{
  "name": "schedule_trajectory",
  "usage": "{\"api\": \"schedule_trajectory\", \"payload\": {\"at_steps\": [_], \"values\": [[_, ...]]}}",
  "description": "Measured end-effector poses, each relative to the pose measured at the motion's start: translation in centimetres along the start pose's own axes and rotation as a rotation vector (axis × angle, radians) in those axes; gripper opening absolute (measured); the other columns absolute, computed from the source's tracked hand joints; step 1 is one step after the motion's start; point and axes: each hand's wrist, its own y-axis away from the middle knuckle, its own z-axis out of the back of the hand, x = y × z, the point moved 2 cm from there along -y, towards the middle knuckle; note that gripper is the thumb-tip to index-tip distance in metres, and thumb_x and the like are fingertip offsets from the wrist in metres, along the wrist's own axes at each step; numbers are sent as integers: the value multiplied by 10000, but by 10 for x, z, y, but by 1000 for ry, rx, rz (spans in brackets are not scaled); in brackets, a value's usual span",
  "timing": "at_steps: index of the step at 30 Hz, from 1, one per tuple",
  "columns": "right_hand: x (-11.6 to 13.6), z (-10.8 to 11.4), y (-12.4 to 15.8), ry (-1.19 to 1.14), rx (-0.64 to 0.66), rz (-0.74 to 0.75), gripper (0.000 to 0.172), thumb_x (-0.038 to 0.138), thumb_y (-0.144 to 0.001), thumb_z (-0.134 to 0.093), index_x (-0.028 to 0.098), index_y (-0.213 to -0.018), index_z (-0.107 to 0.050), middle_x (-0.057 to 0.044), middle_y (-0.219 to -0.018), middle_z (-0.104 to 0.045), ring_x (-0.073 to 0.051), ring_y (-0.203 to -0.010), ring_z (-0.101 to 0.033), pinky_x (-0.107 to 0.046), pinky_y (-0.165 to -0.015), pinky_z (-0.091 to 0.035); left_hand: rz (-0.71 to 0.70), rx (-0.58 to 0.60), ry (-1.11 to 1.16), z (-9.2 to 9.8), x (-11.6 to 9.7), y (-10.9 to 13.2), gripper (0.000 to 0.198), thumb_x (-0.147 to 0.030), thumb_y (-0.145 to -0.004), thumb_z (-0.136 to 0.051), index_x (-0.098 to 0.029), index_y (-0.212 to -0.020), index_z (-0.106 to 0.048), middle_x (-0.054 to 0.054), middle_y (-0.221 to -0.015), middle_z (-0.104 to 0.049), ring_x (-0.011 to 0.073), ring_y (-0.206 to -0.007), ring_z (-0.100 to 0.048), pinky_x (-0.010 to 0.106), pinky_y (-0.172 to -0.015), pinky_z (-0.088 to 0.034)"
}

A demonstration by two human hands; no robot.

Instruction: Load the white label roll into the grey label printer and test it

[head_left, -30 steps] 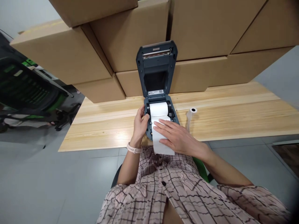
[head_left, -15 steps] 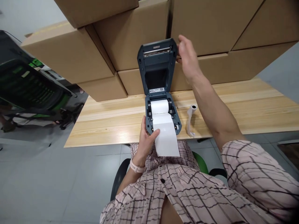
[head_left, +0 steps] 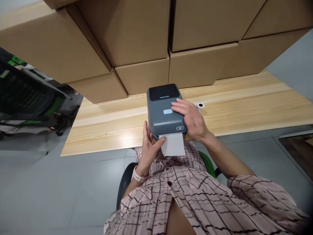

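Observation:
A grey label printer [head_left: 163,111] sits at the near edge of the wooden table [head_left: 244,104], its lid down. A strip of white label paper [head_left: 174,145] hangs out of its front slot. My left hand [head_left: 149,147] pinches the left edge of that paper between thumb and fingers. My right hand [head_left: 190,119] lies flat on the right side of the printer's lid, fingers stretched out. A small white paper core [head_left: 200,105] peeks out just behind my right hand.
Large cardboard boxes [head_left: 137,36] are stacked along the back of the table, close behind the printer. A black and green chair [head_left: 26,98] stands at the left. Grey tiled floor [head_left: 49,189] lies below, and my checked shirt [head_left: 195,199] fills the bottom.
My right hand brought the printer's lid down from upright to closed and now rests on it. The paper roll is hidden inside. My left hand kept hold of the paper strip.

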Motion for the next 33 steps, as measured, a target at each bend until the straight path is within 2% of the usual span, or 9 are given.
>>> {"api": "schedule_trajectory", "payload": {"at_steps": [3,7,14,20,24,26,28,30,33], "values": [[3,-8,21,32,-11,-38,427,337,-1126,-375,309,-1458,-642,-43,-1519,-667,-280,-1516,-531,-585,-1253,-438,-84,-5,2,2,-2,-3,1163,-584,-833,-836,-420,-1717,-98,63,-1820,-205,340,-1680,-224,530,-1366,-269],[3,-13,28,68,-46,-57,431,282,-1120,-371,322,-1454,-639,-28,-1537,-655,-277,-1523,-527,-598,-1247,-450,-195,-120,-57,0,-11,-22,1042,-700,-868,-729,-392,-1704,-189,59,-1829,-174,335,-1704,-108,513,-1385,-180],[2,-18,41,117,-39,-70,463,294,-1119,-342,317,-1508,-593,-34,-1549,-644,-288,-1523,-528,-611,-1235,-472,-105,-60,-51,-11,-13,-38,1098,-632,-843,-788,-315,-1703,-183,111,-1764,-343,363,-1650,-301,498,-1352,-304],[-3,-25,48,93,-91,-88,467,329,-1123,-321,326,-1513,-576,-29,-1563,-629,-287,-1529,-519,-627,-1253,-448,-201,-94,-126,-10,-12,-41,980,-650,-844,-771,-296,-1643,-328,118,-1741,-367,370,-1631,-328,504,-1342,-311],[-6,-29,48,93,-133,-63,450,310,-1115,-328,323,-1465,-611,-26,-1520,-662,-285,-1509,-543,-609,-1243,-459,-184,-112,-154,1,-2,-25,924,-604,-820,-818,-310,-1590,-400,130,-1683,-436,337,-1542,-456,487,-1263,-411],[-5,-29,47,105,-143,-65,443,294,-1109,-332,315,-1439,-629,-28,-1494,-680,-284,-1497,-555,-599,-1235,-468,-152,-199,-205,10,5,-5,811,-551,-804,-856,-301,-1492,-508,133,-1560,-549,284,-1356,-601,434,-1117,-521],[-4,-29,46,124,-145,-77,442,286,-1105,-329,303,-1415,-643,-34,-1475,-692,-286,-1491,-563,-598,-1228,-475,-121,-305,-230,16,10,16,477,-558,-840,-816,-233,-1160,-679,77,-1126,-715,196,-972,-675,347,-886,-565],[-3,-29,45,130,-153,-76,442,274,-1101,-327,295,-1398,-653,-38,-1463,-700,-284,-1486,-567,-595,-1222,-481,15,-165,-222,13,13,27,415,-588,-851,-790,-187,-815,-688,10,-762,-651,137,-706,-584,280,-694,-504],[-3,-29,45,132,-157,-70,441,263,-1096,-331,295,-1391,-658,-37,-1457,-704,-279,-1480,-572,-592,-1213,-486,213,90,-83,-1,14,28,481,-619,-797,-830,-164,-687,-716,9,-658,-668,117,-624,-571,264,-639,-481]]}}
